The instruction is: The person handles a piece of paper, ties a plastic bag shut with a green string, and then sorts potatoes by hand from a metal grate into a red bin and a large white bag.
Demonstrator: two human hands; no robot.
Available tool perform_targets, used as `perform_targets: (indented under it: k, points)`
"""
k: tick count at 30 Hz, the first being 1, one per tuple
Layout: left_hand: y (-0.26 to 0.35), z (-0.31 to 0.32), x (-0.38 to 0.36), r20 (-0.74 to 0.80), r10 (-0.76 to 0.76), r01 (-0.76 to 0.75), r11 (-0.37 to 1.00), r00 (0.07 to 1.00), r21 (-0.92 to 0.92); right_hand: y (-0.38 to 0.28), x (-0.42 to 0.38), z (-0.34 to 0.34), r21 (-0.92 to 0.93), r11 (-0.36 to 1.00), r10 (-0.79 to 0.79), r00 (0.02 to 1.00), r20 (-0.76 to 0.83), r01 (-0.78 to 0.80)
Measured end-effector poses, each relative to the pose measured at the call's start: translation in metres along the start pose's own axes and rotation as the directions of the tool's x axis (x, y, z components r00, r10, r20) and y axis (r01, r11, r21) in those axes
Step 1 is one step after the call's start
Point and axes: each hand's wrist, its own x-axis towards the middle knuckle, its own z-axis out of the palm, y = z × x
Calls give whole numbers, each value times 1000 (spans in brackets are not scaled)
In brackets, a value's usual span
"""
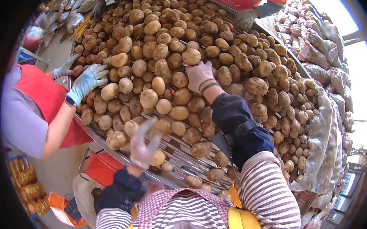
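My right hand, in a pale glove, reaches into the middle of a large heap of potatoes. Its fingers are closed against a round potato, their tips partly hidden. Nearer to my body, my left hand, also gloved, hovers over the front edge of the heap, smeared by motion. Its fingers are spread and nothing shows in them. Close by lies a small yellowish potato. Several potatoes rest on the metal bars of the sorting table in front of me.
At the left, a co-worker's blue-gloved hand touches the heap. Other gloved hands are at the far edge. Filled sacks are stacked at the right. A red stool stands below the table's left edge.
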Motion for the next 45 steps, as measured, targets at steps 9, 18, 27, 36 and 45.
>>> perform_targets:
  k: [9, 18, 27, 36, 45]
  points:
    - [14, 36, -48, 658, -433, 769, 152, 616, -621, -52, -169, 31, 570, 756, -38, 891, -452, 321]
    - [14, 53, -71, 791, -61, 791, -31, 609, -611, -8, -277, 30, 713, 527, -198, 882, -427, 464]
    - [10, 58, -91, 776, -352, 801, -107, 524, -589, -82, -262, 58, 768, 483, -18, 882, -471, 420]
    - [-3, -22, -73, 292, -489, 452, 249, 822, -856, 134, -236, 67, 379, 911, 345, 803, -487, -162]
    - [-48, -6, -75, -436, 19, 30, 994, 900, 105, 142, -153, 70, 334, 940, 156, 787, -597, 67]
